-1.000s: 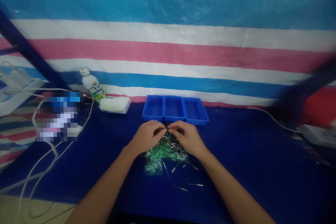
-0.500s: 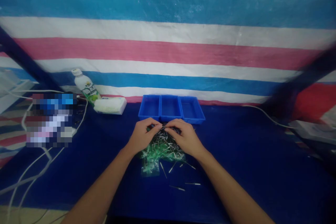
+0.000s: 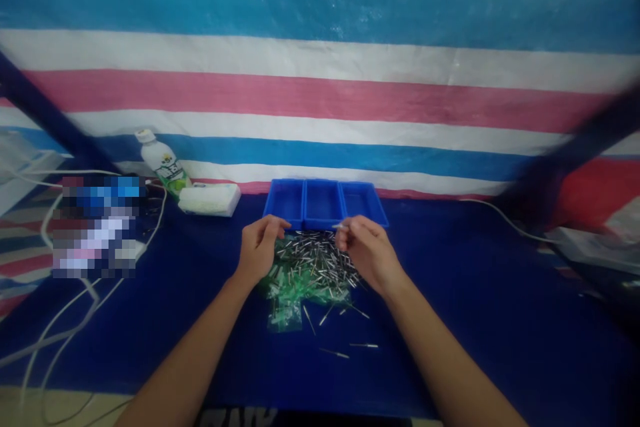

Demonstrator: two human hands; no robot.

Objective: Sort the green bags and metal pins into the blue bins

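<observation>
Head view: metal pins (image 3: 320, 255) beside right grip (image 3: 371, 250)

Forearms (image 3: 197, 343) reach forward, left hand (image 3: 259, 247) loosely curled, right hand (image 3: 369, 250) pinching thumb to fingers

No text can be read; the bottle (image 3: 163, 161) bears dark characters, too blurred to make out.

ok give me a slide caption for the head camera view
Left hand and right hand flank a heap of thin metal pieces near three blue trays.
</observation>
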